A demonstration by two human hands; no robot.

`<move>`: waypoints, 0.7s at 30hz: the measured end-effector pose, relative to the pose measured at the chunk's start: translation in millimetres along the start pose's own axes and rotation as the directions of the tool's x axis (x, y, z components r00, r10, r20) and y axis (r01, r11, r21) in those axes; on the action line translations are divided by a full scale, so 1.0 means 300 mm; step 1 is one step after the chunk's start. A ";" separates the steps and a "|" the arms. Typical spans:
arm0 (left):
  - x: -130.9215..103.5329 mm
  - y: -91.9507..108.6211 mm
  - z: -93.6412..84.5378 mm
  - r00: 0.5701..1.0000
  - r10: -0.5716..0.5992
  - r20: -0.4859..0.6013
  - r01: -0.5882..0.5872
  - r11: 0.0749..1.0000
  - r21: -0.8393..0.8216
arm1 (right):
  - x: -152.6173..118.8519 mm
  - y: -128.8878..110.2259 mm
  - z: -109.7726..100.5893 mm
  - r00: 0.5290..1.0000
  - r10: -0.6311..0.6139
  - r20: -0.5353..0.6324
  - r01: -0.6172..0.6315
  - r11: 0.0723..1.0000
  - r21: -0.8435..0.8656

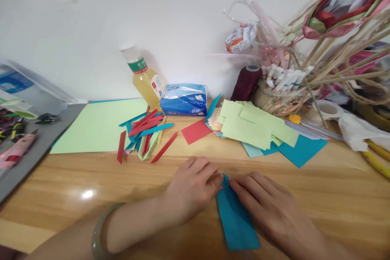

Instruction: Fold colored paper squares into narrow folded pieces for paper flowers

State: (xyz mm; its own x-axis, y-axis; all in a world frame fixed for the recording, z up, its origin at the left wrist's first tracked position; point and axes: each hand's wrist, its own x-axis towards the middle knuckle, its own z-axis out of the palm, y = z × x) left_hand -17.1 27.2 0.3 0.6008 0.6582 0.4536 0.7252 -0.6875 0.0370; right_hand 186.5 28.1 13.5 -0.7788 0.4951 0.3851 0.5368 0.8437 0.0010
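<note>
A folded strip of blue paper (239, 219) lies lengthwise on the table, its far end between my hands. My left hand (195, 187) is closed, fingers curled, with the fingertips at the far left corner of the paper. Along the paper's right side rests my right hand (271, 203), its fingers held together and bent, tips pressing near the far end. The right thumb is hidden. On my left wrist sits a pale bangle (102, 231).
Folded red, blue and green paper strips (146, 130) lie beyond my left hand, beside large green sheets (100, 126). Behind are a drink bottle (146, 81), a tissue pack (184, 99), stacked paper squares (246, 124), a thread spool (246, 83) and a pen basket (274, 99).
</note>
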 end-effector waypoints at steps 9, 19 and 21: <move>0.003 0.002 -0.010 0.999 0.013 0.031 -0.014 0.999 0.032 | 0.003 0.009 0.006 0.999 -0.041 -0.024 0.040 0.999 -0.026; -0.008 0.000 0.021 0.999 -0.032 0.040 0.031 0.999 0.023 | 0.010 0.010 -0.012 0.997 -0.066 -0.044 0.064 0.996 -0.060; -0.007 -0.004 0.020 0.997 -0.049 0.054 0.049 0.999 0.016 | 0.008 0.010 -0.010 0.997 -0.064 -0.049 0.062 0.997 -0.055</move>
State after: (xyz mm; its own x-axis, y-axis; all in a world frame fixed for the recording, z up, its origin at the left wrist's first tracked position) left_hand -17.2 28.4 -6.1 0.5817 0.7071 0.4021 0.7589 -0.6496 0.0444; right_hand 187.3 31.2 17.3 -0.7951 0.4291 0.4286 0.5048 0.8599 0.0757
